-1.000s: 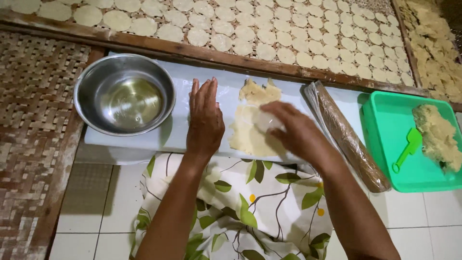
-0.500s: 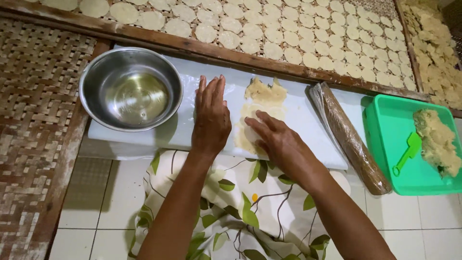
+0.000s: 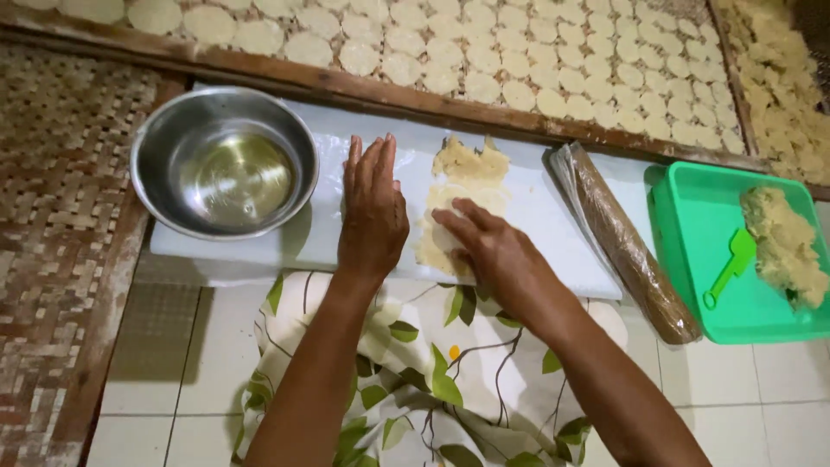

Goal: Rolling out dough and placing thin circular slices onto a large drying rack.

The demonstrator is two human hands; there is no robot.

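Since half a second ago, right hand point(image 3: 494, 251) has slid slightly down the dough point(image 3: 462, 203), its fingers point(image 3: 458, 223) now pressing the lower middle of the pale sheet; left hand point(image 3: 373, 207) has stayed flat beside it. Dough lies as a long, ragged strip on the white board point(image 3: 553, 216), running from the board's far edge toward its near edge. Right-hand fingers are extended and pressed flat on the dough, grasping nothing. Left-hand fingers are straight and together, palm down on the board just left of the dough, holding nothing. Left of the dough, a steel bowl point(image 3: 225, 163) with clear liquid stands on the board's left end. Right of the dough, a brown roller wrapped in clear plastic point(image 3: 624, 242) lies along the board's right edge; beyond it sits a green tray point(image 3: 692, 259) holding a green scraper point(image 3: 729, 266) and a crumbly lump point(image 3: 782, 246). Beyond the board's far edge, rows of pale round discs point(image 3: 519, 60) fill a woven rack. Below the board's near edge lies leaf-patterned cloth point(image 3: 432, 380).
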